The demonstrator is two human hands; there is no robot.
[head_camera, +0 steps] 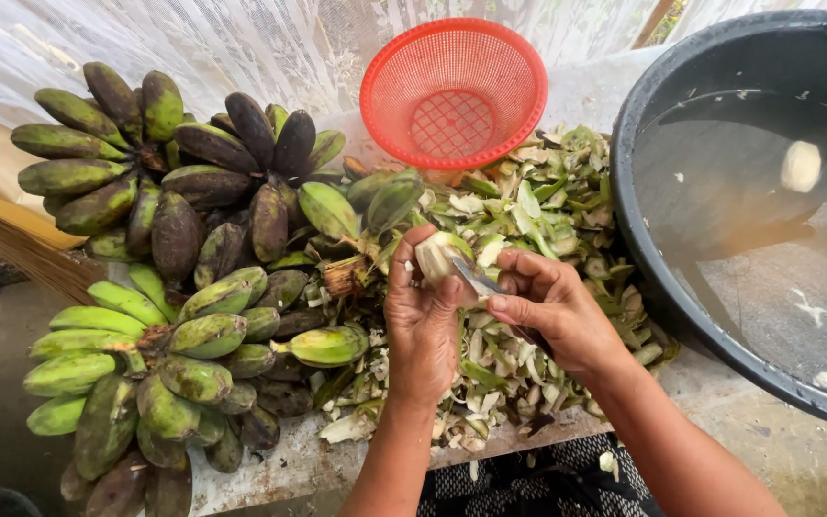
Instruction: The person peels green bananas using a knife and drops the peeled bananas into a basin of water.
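Two bare hands work over a cluttered worktop [289, 469] heaped with green bananas. The left hand [421, 316] is closed around a partly peeled banana [435, 255], held upright just above the pile, its pale flesh showing at the top. The right hand [552, 311] grips a small knife [476, 280], whose blade rests against the fruit's exposed side.

By the look of the scene, the peeling is well under way but far from over. A thick heap of green peelings [528, 206] covers the worktop under and beyond both hands, and a pale peeled piece [800, 165] floats in the water of a large dark basin [643, 258] at the right, with a few smaller scraps nearby. Still unpeeled are several full bunches of bananas [174, 278] on the left, some bright green, others darkened to near black, stacked from the back of the worktop to its front edge. A red mesh basket [453, 91] leans on its side behind the peelings, nothing visible inside. White lace cloth [241, 38] hangs at the back.
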